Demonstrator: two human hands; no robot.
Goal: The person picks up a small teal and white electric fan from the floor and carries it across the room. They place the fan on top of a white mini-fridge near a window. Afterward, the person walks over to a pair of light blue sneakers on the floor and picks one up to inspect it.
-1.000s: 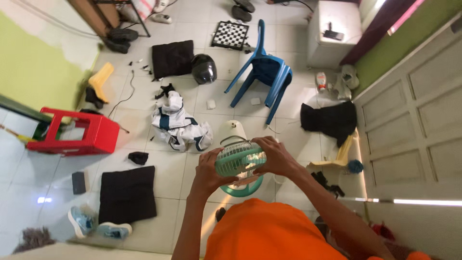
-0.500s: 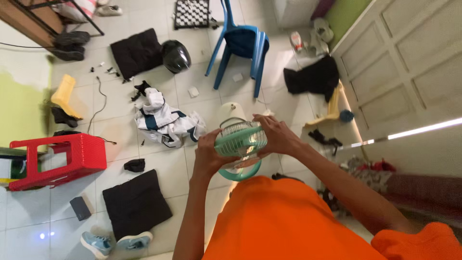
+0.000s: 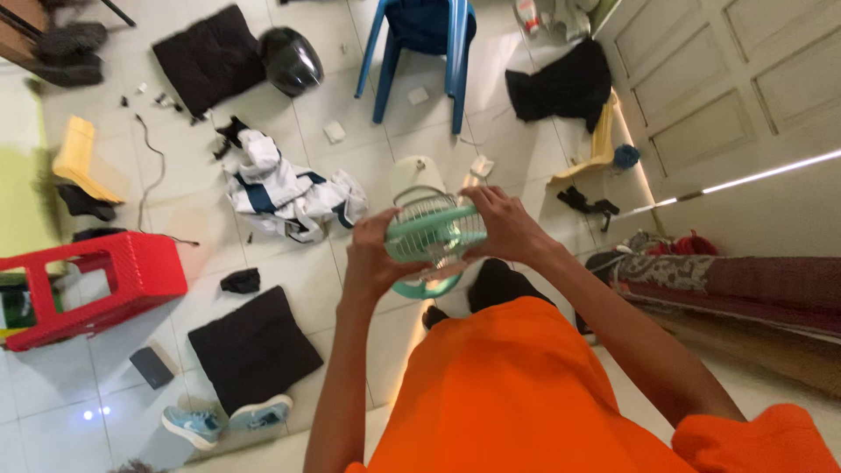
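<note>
I hold a small mint-green table fan [image 3: 435,231] with a wire grille in front of my orange shirt, above the tiled floor. My left hand [image 3: 372,258] grips the left side of the fan's round cage. My right hand [image 3: 508,226] wraps the right side of the cage. The fan's round green base [image 3: 425,287] shows just below the cage.
On the floor lie a white-and-blue jacket [image 3: 285,197], a red plastic stool [image 3: 105,285], a black cushion [image 3: 252,343], blue shoes [image 3: 223,419], a black helmet [image 3: 291,60] and a blue chair [image 3: 420,44]. A panelled door [image 3: 718,79] is at right, a mattress [image 3: 727,289] lower right.
The view has swung down and to the right, so the floor objects slid up and left. Both hands keep the same grip on the fan.
</note>
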